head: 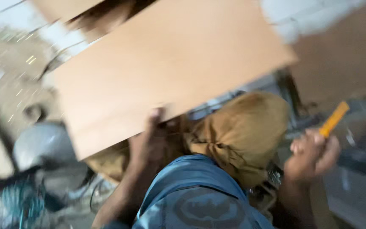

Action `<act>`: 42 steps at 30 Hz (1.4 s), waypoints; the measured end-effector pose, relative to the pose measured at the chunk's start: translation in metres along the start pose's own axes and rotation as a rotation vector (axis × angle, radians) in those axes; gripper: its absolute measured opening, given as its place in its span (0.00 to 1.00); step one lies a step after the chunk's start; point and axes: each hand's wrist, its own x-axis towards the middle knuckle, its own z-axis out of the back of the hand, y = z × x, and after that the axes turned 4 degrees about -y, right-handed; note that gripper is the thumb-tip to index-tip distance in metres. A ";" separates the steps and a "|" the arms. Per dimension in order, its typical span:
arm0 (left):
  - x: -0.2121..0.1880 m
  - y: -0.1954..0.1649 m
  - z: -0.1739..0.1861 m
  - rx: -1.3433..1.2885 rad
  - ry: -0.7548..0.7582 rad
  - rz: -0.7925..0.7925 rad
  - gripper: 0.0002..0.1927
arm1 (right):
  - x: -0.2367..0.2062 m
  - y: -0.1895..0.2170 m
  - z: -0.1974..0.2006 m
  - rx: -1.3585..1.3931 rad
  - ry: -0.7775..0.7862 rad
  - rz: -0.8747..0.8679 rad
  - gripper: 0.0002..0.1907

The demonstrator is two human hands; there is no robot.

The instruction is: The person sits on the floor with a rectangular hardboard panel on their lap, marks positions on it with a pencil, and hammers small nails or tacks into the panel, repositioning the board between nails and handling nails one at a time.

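Plywood board (166, 68), seemingly stiff, broad and unwieldy, extends up and away from the left hand (151, 140) clamped on its lower edge; right hand (312, 154) fists an orange tool (334, 118).

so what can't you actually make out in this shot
- Head view, yellow tool: motion blur hides its kind; its lower end sits inside the right hand.
- Left hand: fingertips hidden behind the brown board.
- Clutter at lower left: too blurred to name.
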 end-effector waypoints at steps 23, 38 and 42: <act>-0.042 -0.005 0.016 0.004 0.123 -0.085 0.12 | 0.008 0.244 -0.080 0.105 0.801 0.174 0.19; -0.039 -0.013 0.042 0.214 0.298 -0.199 0.16 | 0.022 0.224 -0.066 -0.020 0.914 0.276 0.23; -0.038 -0.016 0.041 0.265 0.287 -0.247 0.16 | 0.021 0.218 -0.064 0.045 0.869 0.330 0.22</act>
